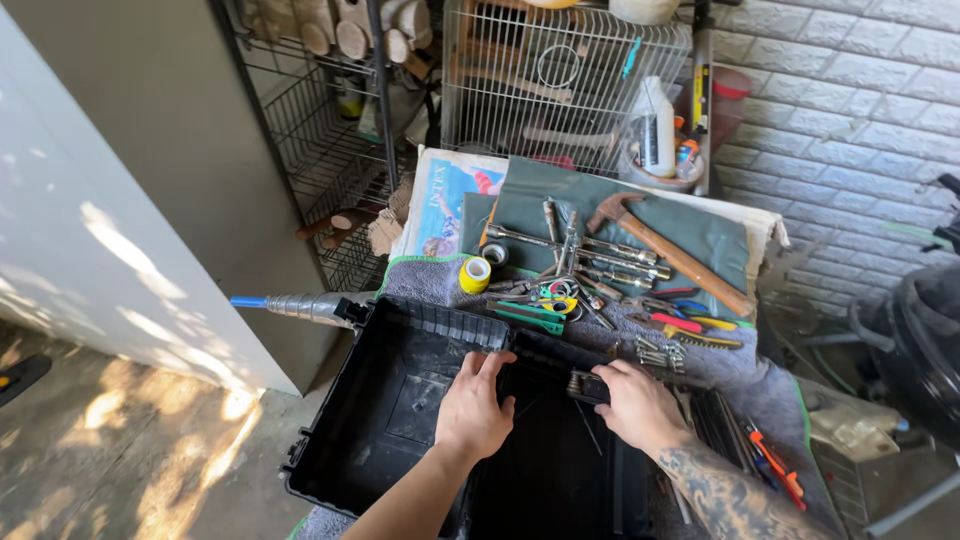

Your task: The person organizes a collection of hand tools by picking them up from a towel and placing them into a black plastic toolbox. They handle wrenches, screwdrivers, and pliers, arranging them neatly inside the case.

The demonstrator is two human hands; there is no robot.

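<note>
An open black plastic toolbox (pixel 365 425) lies in front of me on a grey towel. My left hand (pixel 473 404) rests palm down on the ridge between its two halves, fingers over the edge. My right hand (pixel 637 402) grips a small dark holder of metal bits (pixel 587 385) at the box's upper rim. Beyond the box, tools are spread out: a claw hammer (pixel 667 249), a cross wrench (pixel 567 243), pliers and screwdrivers (pixel 690 325), and a yellow tape roll (pixel 475 274).
A wire cage (pixel 545 75) and wire shelving (pixel 320 130) stand behind the tools. A tub of bottles (pixel 660 150) sits by the brick wall (pixel 850 120). A white panel (pixel 90 230) stands at left, dark gear (pixel 915 335) at right.
</note>
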